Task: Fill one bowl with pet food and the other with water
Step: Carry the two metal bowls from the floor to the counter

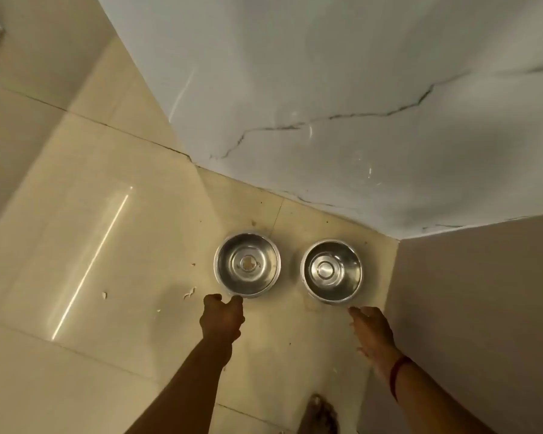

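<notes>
Two empty steel bowls stand side by side on the beige tile floor in a wall corner. The left bowl (247, 265) has a small brownish speck at its centre. The right bowl (332, 270) is bare inside. My left hand (222, 317) reaches to the left bowl's near rim with loosely curled fingers, and a fingertip touches the rim without gripping it. My right hand (373, 332) is stretched out with straight fingers, its tips just short of the right bowl's near rim, holding nothing.
A white marble wall (326, 104) with dark veins runs behind the bowls. A plain wall (477, 308) closes the right side. Small white scraps (189, 292) lie on the floor left of the bowls. My bare foot (322, 415) is at the bottom edge.
</notes>
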